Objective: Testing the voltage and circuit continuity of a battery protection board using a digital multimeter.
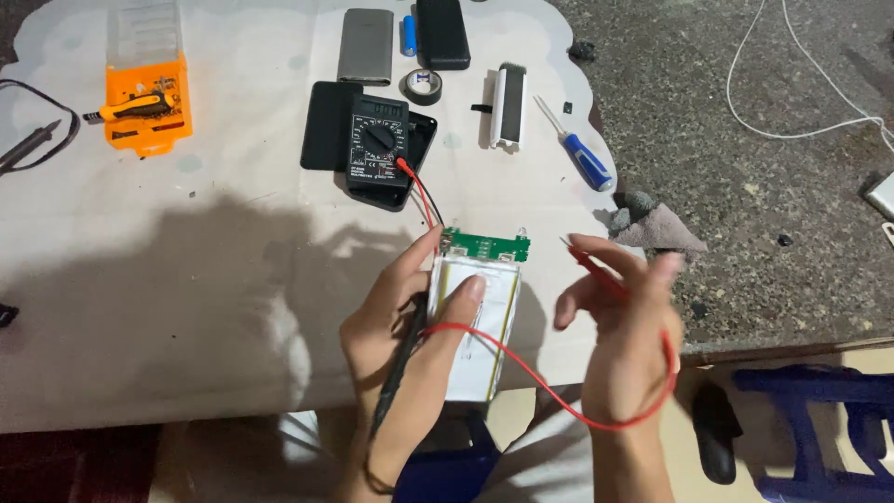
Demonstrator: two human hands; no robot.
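My left hand point(410, 326) holds a flat silver battery pack point(484, 317) with a green circuit board point(486, 247) at its far end; the thumb rests on the pack's face. A black test probe point(400, 359) lies along that same hand. My right hand point(619, 321) pinches the red test probe point(596, 261), its tip pointing left toward the board but apart from it. Red and black leads point(424, 197) run back to a black multimeter point(379, 144) on the white cloth. The red lead point(531, 377) loops below both hands.
An orange screwdriver kit point(149, 107), a blue-handled screwdriver point(585, 158), a roll of black tape point(422, 86), grey point(366, 47) and black point(442, 33) power-bank shells, a white casing point(510, 107) and a soldering iron point(33, 144) lie on the cloth point(186, 279). A grey rag point(656, 228) lies at the right; blue stool point(819, 419).
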